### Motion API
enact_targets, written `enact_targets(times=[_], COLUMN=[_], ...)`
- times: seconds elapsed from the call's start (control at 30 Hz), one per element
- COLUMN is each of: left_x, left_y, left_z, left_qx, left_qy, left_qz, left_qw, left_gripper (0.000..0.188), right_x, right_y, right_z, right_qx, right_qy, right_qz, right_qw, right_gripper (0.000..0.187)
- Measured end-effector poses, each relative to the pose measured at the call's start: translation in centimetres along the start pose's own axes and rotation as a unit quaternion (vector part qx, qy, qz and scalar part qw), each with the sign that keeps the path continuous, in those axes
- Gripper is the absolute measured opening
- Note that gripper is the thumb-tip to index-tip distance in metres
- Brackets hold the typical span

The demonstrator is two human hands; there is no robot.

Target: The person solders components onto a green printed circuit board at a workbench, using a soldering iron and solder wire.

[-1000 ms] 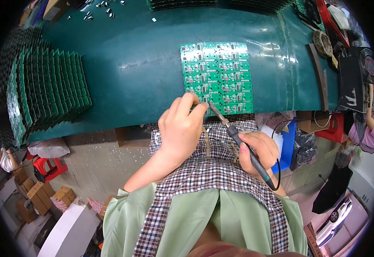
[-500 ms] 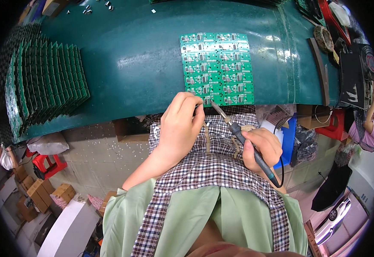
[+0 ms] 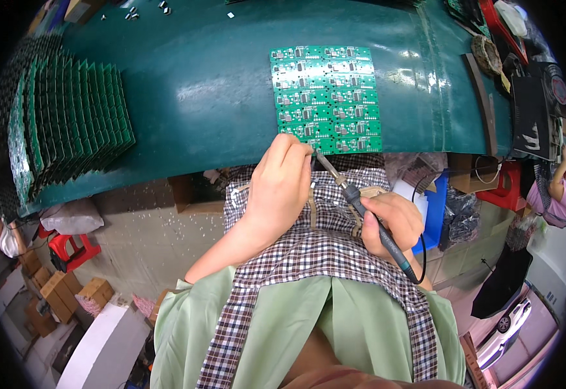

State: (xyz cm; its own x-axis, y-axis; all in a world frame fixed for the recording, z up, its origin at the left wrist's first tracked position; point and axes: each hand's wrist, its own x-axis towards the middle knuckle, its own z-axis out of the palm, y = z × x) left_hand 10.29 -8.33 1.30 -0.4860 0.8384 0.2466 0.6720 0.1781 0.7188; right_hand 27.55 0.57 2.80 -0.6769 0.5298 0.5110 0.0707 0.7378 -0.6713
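A green circuit board panel, made of repeated small boards in two columns, lies flat at the table's front edge. My right hand is closed round the grip of a soldering iron, which slants up and left. The iron's metal tip meets or nearly meets the panel's lower edge. Beside that tip, my left hand has its fingers pinched together over the panel's lower left part. What they hold, if anything, is hidden, and the fingers cover some of the components there.
Many upright green circuit panels stand in rows on the table's left. A dark bar and a black device sit at the right. Below the table are a blue bin and red stools. Another person's arm shows far right.
The iron's tip has moved slightly left, and my left fingertips have come closer to it. The whole view has shifted a little.
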Motion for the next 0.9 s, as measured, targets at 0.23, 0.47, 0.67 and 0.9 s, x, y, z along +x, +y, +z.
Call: enact_targets(times=[0.23,0.47,0.67,0.9], left_x=[0.0,1.5,-0.5,-2.9], left_y=[-0.6,-1.8,-1.8,0.2], left_z=[-1.9,-3.0,-2.5,-10.4], left_qx=[-0.004,0.046,-0.241,-0.479], left_qy=[0.047,-0.05,0.018,0.047], left_qz=[-0.026,-0.222,-0.208,-0.274], left_qw=[0.999,0.973,0.948,0.833], left_gripper=[0.014,0.022,0.028,0.03], right_x=[-1.5,1.9,1.6,1.6], right_y=[1.0,4.4,3.7,3.6], right_z=[-2.0,1.8,3.2,2.5], right_qx=[-0.018,-0.037,-0.078,0.127], right_qy=[0.077,0.135,0.083,0.16], right_qz=[-0.008,0.145,0.115,0.086], right_qw=[0.997,0.979,0.987,0.975], right_gripper=[0.026,0.046,0.038,0.03])
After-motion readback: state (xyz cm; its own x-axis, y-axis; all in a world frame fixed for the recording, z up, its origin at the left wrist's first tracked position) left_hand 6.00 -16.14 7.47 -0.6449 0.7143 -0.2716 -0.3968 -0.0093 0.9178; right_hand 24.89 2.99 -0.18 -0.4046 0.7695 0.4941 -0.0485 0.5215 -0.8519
